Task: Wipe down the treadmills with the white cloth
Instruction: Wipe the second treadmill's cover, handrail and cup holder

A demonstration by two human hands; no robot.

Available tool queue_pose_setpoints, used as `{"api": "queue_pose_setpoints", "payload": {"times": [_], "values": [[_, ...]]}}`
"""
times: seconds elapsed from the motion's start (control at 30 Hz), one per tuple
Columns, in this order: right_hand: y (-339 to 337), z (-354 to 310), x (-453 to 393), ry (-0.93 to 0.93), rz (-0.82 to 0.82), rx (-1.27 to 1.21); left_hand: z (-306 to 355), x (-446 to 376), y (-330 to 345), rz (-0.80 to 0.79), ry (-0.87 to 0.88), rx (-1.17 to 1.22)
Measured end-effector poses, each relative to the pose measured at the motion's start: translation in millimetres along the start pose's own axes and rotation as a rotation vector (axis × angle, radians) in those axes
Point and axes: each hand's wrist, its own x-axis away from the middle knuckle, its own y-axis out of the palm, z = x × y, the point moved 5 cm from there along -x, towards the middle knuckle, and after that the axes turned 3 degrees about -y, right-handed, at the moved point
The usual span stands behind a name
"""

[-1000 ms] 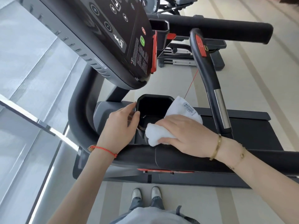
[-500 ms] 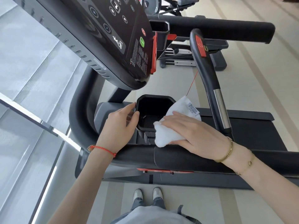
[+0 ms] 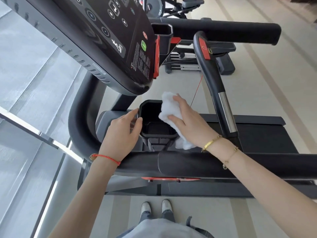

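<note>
Your right hand (image 3: 187,122) presses the white cloth (image 3: 171,109) under nearly straight fingers against the right wall of the cup holder (image 3: 155,133); your left hand (image 3: 123,133), fingers relaxed, steadies its left rim. Keep firm, even pressure and sweep around the rim of this treadmill (image 3: 188,164) before moving outward.

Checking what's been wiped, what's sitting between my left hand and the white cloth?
In the head view, the black cup holder lies between the left hand and the white cloth.
</note>
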Motion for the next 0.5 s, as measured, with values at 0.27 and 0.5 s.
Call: {"api": "queue_pose_setpoints", "payload": {"times": [0.27,0.5], "values": [[3.0,17.8,-18.4,0.069,-0.083,-0.078,1.7,1.2,-1.7,-0.012,-0.013,-0.020],[-3.4,3.4,-59.0,-0.044,-0.208,0.255,6.6,2.4,-4.1,-0.008,0.019,-0.002]]}}
